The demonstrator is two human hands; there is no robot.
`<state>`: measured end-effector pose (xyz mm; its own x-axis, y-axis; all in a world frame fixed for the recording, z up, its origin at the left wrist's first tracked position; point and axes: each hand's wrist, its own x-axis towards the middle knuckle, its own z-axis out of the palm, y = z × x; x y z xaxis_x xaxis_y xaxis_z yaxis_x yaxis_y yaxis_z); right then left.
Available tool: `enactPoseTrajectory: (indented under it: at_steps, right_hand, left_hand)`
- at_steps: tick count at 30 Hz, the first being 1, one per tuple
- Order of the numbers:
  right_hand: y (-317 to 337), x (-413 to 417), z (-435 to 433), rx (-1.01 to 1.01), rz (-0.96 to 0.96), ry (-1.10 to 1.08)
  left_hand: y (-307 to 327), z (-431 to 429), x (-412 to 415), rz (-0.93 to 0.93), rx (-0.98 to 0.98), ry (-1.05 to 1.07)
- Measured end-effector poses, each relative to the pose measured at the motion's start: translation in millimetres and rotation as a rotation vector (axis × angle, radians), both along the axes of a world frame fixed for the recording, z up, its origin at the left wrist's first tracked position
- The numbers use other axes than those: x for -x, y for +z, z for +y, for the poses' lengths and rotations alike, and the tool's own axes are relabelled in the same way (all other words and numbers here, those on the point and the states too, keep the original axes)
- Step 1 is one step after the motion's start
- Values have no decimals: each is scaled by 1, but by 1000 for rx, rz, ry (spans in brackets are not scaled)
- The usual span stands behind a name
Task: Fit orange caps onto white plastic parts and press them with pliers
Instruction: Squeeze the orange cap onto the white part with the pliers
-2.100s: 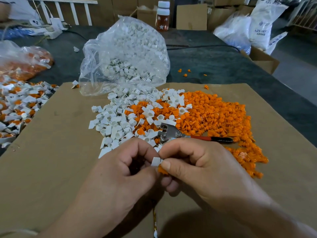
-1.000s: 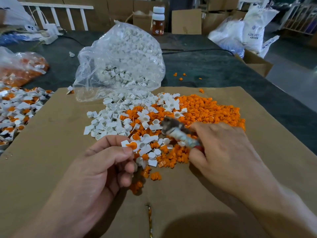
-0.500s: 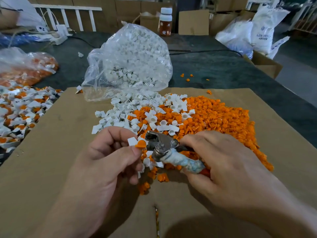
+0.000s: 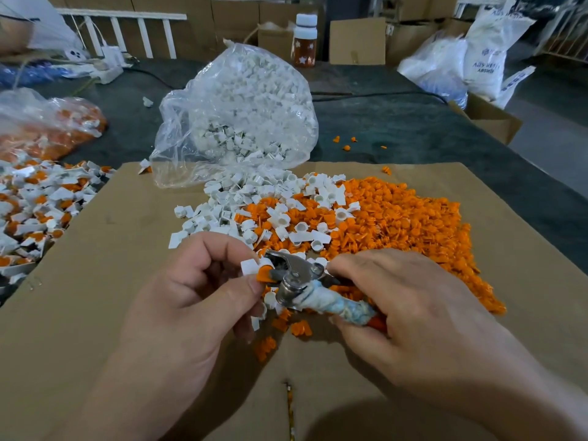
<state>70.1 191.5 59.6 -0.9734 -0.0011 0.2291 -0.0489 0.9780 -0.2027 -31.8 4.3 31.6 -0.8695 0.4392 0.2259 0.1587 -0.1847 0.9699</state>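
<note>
Two fingertips of the left hand [image 4: 191, 291], thumb and forefinger, pinch a small white plastic part [image 4: 249, 266] with an orange cap [image 4: 263, 275] seated on its right end, at the centre of the frame. Just right of it, the right hand [image 4: 407, 300] is curled round the handles of the pliers [image 4: 296, 275]. One handle is wrapped in grubby white-blue cloth, with red showing beneath. The metal jaws straddle the cap, one above and one below, though how tightly they bite cannot be told. Beyond the hands, on the brown cardboard [image 4: 95, 297], loose white parts [image 4: 222, 211] mingle with a broad heap of orange caps [image 4: 397, 218] toward the right. A clear bag [image 4: 241, 113] of white parts stands at upper centre, and assembled pieces [image 4: 35, 205] lie at the left edge
</note>
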Motion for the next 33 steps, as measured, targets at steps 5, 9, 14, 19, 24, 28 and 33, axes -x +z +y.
enactPoseTrajectory:
  at_steps: [5, 9, 14, 19, 24, 28, 33]
  right_hand:
    - [-1, 1, 1, -11, -29, 1]
    - [-2, 4, 0, -71, -35, -11]
    - [-2, 3, -2, -74, 29, -25]
    - [-1, 2, -5, -70, 57, -29]
    - [-3, 2, -7, -81, 47, -32]
    - [-4, 1, -8, -74, 36, -40]
    - [-4, 4, -9, -60, 22, -51]
  left_hand:
    - [0, -1, 0, 14, 4, -21]
    - [-4, -1, 1, 26, 7, -24]
    - [-9, -3, 2, 94, 41, -40]
    - [-10, -4, 3, 100, 23, -48]
    - [-12, -6, 5, 107, 46, -42]
    - [-15, -8, 8, 128, 83, -43]
    - [-16, -7, 9, 142, 73, -24]
